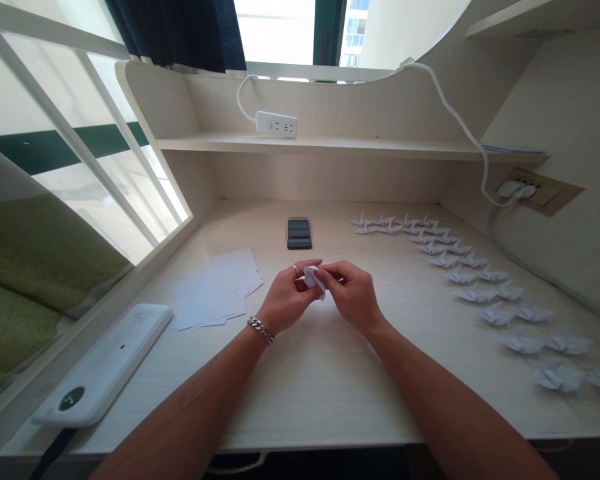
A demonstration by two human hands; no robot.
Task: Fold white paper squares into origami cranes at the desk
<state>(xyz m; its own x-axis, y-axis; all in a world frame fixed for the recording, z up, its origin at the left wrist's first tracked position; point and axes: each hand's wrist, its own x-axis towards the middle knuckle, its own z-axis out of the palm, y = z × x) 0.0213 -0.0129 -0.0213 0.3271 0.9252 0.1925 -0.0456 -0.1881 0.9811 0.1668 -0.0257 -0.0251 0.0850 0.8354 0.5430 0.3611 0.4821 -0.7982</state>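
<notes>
Both my hands meet above the middle of the desk (330, 373), pinching a small folded piece of white paper (314, 278) between them. My left hand (286, 299), with a ring and a chain bracelet at the wrist, grips the paper's left side with closed fingers. On the paper's right side my right hand (353, 293) holds it with thumb and fingertips pressed together. A loose stack of white paper sheets (215, 290) lies just left of my left hand.
Several folded white paper cranes (480, 275) lie in a curved double row on the right. A dark phone (299, 233) rests behind my hands. A white flat device (105, 363) sits at the front left. A power strip (277, 124) lies on the shelf; a wall socket (530, 191) is at right.
</notes>
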